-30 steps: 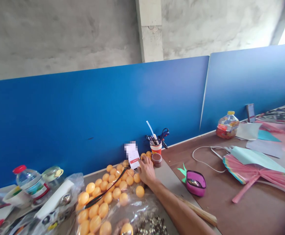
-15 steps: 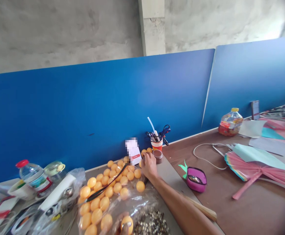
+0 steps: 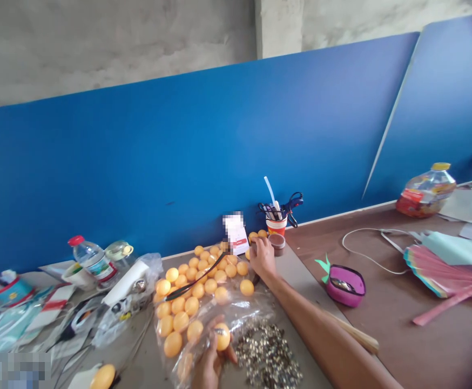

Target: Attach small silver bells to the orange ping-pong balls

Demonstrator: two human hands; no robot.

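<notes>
Low in the middle, my left hand [image 3: 209, 359] is closed around an orange ping-pong ball [image 3: 223, 339], which has a small shiny metal piece at its top. Beside it lies a heap of small metal pieces [image 3: 266, 356]. Further back, my right hand [image 3: 262, 256] reaches over the table with curled fingers, touching or very near another orange ball [image 3: 248, 253]; its fingertips are partly hidden. Several orange balls [image 3: 191, 306] sit in and around a clear plastic bag [image 3: 236, 308], with a dark strap [image 3: 195, 282] lying across them.
Behind my right hand stand a round lidded tub [image 3: 277, 242] and a paper cup [image 3: 276, 226] of tools. To the right are a purple pouch [image 3: 346, 286], a wooden handle [image 3: 357, 334] and a pink fan [image 3: 442, 270]. Bottles [image 3: 94, 262] and clutter crowd the left. A blue partition [image 3: 179, 162] rises behind.
The view has swung left and down, so more of my left hand and the metal heap shows. My right hand stays by the balls near the cup; my left still holds its ball.
</notes>
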